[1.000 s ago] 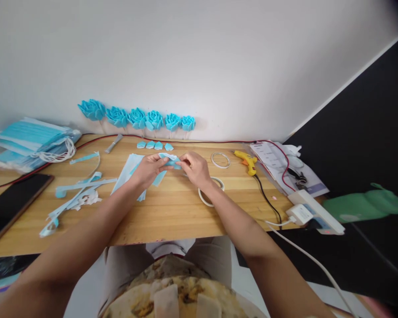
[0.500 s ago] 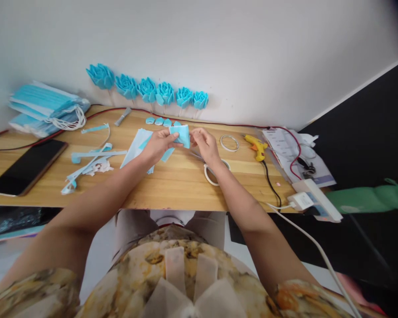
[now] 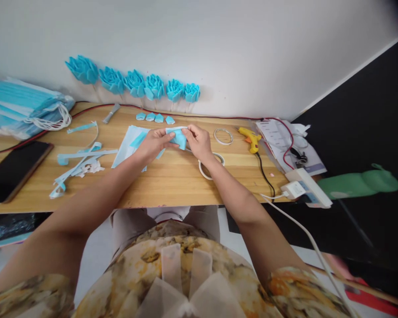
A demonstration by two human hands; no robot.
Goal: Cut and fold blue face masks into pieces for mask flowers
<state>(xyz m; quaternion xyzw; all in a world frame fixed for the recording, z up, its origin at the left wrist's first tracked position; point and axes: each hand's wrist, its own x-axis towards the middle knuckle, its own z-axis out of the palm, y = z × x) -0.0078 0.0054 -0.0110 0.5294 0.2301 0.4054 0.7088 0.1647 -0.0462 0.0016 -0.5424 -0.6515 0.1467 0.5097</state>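
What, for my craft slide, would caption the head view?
Left hand and right hand hold a blue piece above a wooden table, six blue flowers behind.

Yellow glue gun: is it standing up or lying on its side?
On its side: the yellow glue gun lies on the wooden tabletop, its full profile, barrel to handle, turned up toward the head camera.
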